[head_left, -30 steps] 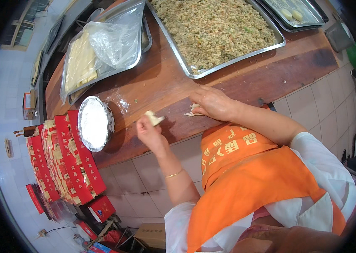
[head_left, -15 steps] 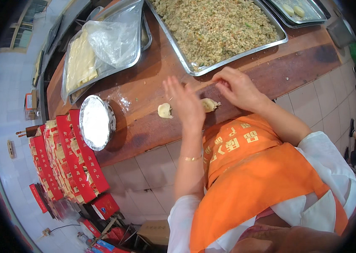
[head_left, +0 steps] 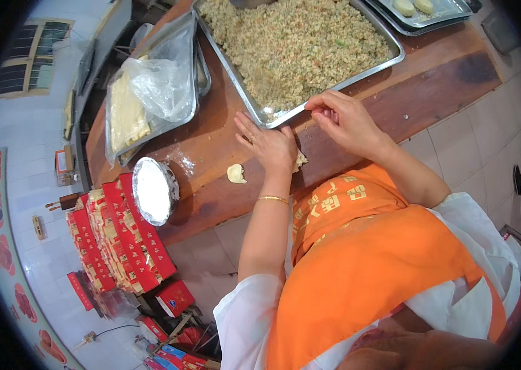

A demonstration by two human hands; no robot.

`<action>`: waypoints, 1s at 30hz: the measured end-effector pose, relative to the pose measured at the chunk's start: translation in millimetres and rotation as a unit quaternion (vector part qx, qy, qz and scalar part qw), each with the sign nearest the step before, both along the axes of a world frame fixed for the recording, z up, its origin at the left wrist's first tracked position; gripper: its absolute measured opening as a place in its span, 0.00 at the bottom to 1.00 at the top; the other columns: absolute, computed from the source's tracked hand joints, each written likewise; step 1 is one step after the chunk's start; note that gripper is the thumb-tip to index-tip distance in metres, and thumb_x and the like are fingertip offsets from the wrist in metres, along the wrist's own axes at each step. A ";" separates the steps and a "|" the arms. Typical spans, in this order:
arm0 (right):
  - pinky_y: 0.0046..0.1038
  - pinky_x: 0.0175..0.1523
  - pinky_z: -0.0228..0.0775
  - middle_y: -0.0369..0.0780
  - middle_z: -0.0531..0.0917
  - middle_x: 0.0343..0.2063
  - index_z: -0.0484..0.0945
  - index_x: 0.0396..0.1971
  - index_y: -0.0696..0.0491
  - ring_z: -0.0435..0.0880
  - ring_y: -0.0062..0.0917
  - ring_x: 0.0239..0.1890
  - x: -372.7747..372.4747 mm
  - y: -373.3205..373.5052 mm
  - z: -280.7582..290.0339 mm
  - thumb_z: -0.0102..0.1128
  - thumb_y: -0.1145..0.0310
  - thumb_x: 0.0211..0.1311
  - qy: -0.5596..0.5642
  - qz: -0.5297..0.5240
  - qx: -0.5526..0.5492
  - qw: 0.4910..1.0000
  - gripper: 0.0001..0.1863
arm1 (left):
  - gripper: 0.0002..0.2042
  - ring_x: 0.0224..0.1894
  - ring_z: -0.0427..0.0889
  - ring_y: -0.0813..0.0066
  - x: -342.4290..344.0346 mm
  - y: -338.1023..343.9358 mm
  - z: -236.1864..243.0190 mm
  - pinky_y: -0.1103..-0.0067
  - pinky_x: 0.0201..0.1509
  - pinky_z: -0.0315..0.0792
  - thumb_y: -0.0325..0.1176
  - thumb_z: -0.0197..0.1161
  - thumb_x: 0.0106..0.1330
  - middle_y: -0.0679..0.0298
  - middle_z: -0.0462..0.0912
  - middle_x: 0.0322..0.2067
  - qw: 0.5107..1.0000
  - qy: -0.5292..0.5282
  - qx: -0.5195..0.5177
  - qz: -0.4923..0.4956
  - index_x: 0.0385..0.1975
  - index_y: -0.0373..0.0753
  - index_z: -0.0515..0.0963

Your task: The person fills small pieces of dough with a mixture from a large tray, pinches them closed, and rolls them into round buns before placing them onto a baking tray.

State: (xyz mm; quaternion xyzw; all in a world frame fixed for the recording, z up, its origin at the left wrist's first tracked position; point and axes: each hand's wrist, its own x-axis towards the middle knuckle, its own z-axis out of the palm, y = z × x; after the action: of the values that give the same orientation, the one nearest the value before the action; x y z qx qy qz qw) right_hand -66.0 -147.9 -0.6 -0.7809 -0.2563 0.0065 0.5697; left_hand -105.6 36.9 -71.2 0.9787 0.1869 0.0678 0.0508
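My left hand (head_left: 270,147) is open, palm down on the wooden table, fingers spread beside the near corner of a large metal tray (head_left: 334,86). It partly covers a flat piece of pale dough (head_left: 300,161), whose edge shows at the wrist. A second small dough piece (head_left: 236,173) lies to the left of that hand. Above the table, by the tray's front rim, my right hand (head_left: 350,123) has its fingers curled in toward the palm; what they hold, if anything, is hidden. Crumbly chopped filling (head_left: 297,49) fills the tray.
On the left, a tray (head_left: 168,120) holds pale dough strips (head_left: 126,114) under a plastic sheet (head_left: 162,86). A foil-wrapped bowl of white flour (head_left: 151,191) stands by stacked red packages (head_left: 128,237). Two dough rounds (head_left: 413,7) lie on a far-right tray (head_left: 439,18).
My left hand has come down onto the table over the right dough piece, fingers now spread. My right hand stays near the tray rim, still curled. The whole view has shifted slightly.
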 end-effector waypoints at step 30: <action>0.30 0.39 0.75 0.44 0.82 0.33 0.79 0.39 0.58 0.82 0.33 0.33 -13.2 -53.3 -12.6 0.59 0.75 0.63 0.036 0.027 -0.045 0.998 0.06 | 0.24 0.69 0.64 0.49 -68.5 21.1 -11.0 0.61 0.70 0.59 0.29 0.54 0.69 0.46 0.70 0.64 0.970 -0.058 -0.152 -0.180 0.65 0.31 0.66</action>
State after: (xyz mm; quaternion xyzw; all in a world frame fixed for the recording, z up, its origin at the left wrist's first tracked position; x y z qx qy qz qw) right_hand -79.3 -201.2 -13.2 -0.7975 -0.2562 0.0619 0.5427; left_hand -174.1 58.0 -82.3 0.9714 0.0124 0.0853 0.2211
